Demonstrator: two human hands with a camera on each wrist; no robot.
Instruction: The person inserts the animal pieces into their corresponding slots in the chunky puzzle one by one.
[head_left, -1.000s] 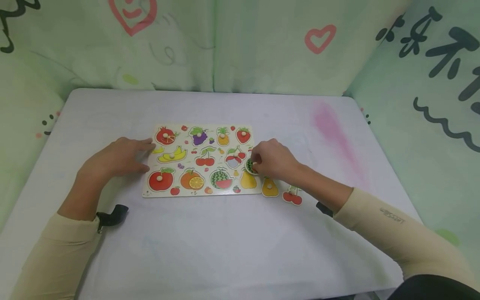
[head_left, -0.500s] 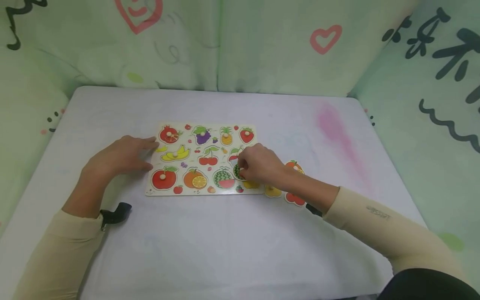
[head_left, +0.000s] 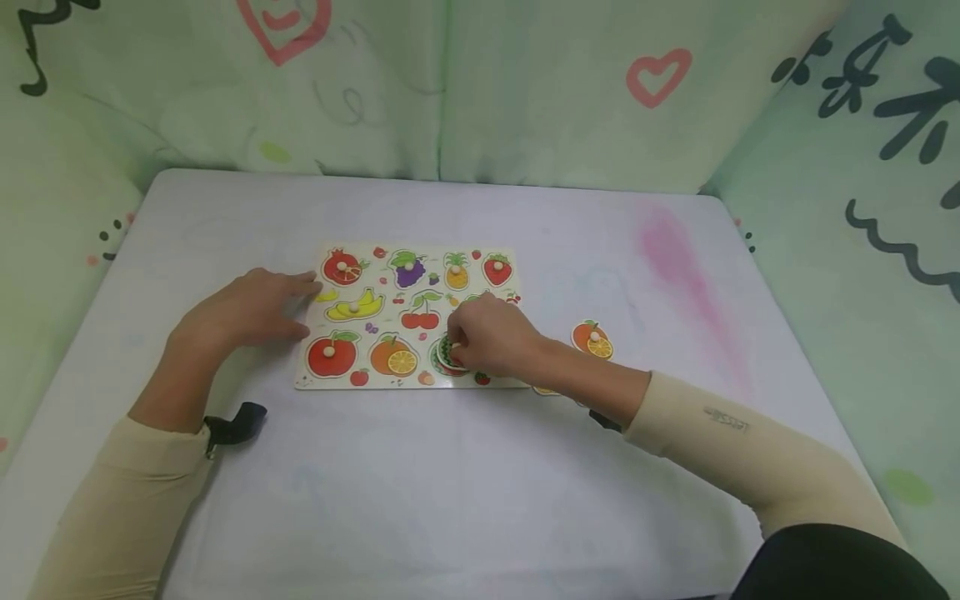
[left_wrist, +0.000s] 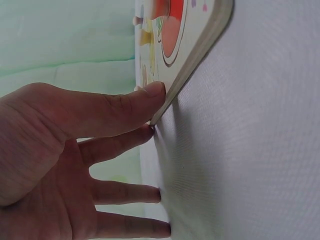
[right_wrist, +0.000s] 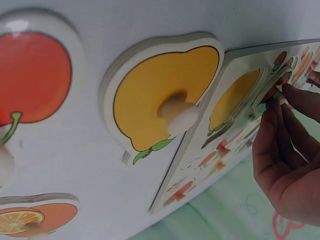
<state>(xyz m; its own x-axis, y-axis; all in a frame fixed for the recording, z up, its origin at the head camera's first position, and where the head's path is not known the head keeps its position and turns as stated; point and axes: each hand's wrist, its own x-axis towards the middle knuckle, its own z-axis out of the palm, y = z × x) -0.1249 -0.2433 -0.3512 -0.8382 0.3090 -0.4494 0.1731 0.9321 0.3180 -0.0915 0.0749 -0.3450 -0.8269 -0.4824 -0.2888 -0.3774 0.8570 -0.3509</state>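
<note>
A fruit peg puzzle board (head_left: 375,385) lies on the white table, pictured with fruits in rows. My left hand (head_left: 243,312) is at its left edge, fingers spread, with the thumb (left_wrist: 125,107) touching the board's side in the left wrist view. My right hand (head_left: 491,337) pinches a watermelon puzzle piece (head_left: 443,353) by its knob, over the watermelon picture in the bottom row. In the right wrist view this piece (right_wrist: 264,102) is tilted and partly behind the fingertips. Knobbed pieces such as the apple (head_left: 330,356) and strawberry (head_left: 497,268) sit on the board.
Loose to the board's right lie an orange piece (head_left: 592,339), a yellow pear piece (right_wrist: 155,95) and a red cherry piece (right_wrist: 32,75); my right forearm mostly hides the last two in the head view. Green printed curtains (head_left: 540,108) surround the table.
My right hand has moved left across the board with the watermelon piece, from the right edge to the watermelon picture. The left hand stays at the board's edge. The head view has shifted slightly.
</note>
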